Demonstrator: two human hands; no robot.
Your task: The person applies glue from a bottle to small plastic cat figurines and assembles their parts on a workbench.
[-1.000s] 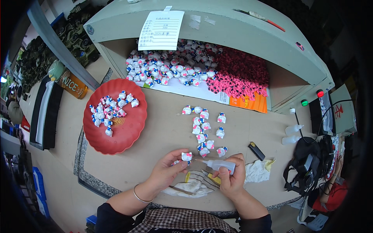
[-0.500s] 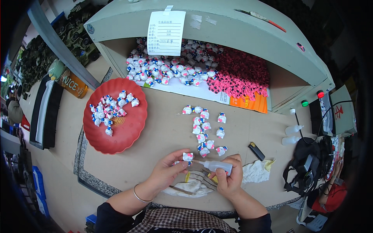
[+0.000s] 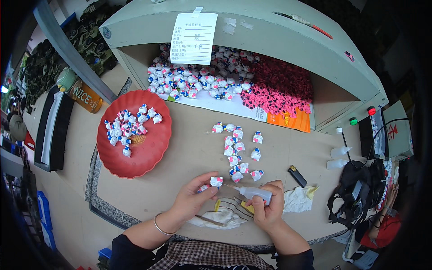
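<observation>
My left hand [image 3: 191, 199] pinches a small white cat-shaped figurine [image 3: 216, 181] with a pink mark; part of a second figurine shows beside the fingers. My right hand [image 3: 270, 208] is closed around a small translucent squeeze bottle [image 3: 255, 194], tilted on its side. Its thin nozzle points left at the held figurine, and I cannot tell whether the tip touches it. Beyond my hands, several similar figurines [image 3: 232, 149] lie in a loose column, with 3 more to its right. More figurines [image 3: 119, 131] sit in a red scalloped bowl [image 3: 153, 155] at the left.
A grey-green shelf [image 3: 252, 33] holds a heap of white figurines [image 3: 180, 81] and pink-black pieces [image 3: 274, 99]. A white cloth [image 3: 299, 200], a black lighter-like object [image 3: 297, 176], small bottles [image 3: 339, 152] and a black bag [image 3: 353, 193] lie right. A striped glove [image 3: 222, 216] lies near me.
My right hand and the bottle have shifted slightly to the right. The left hand with the figurine has moved very slightly left.
</observation>
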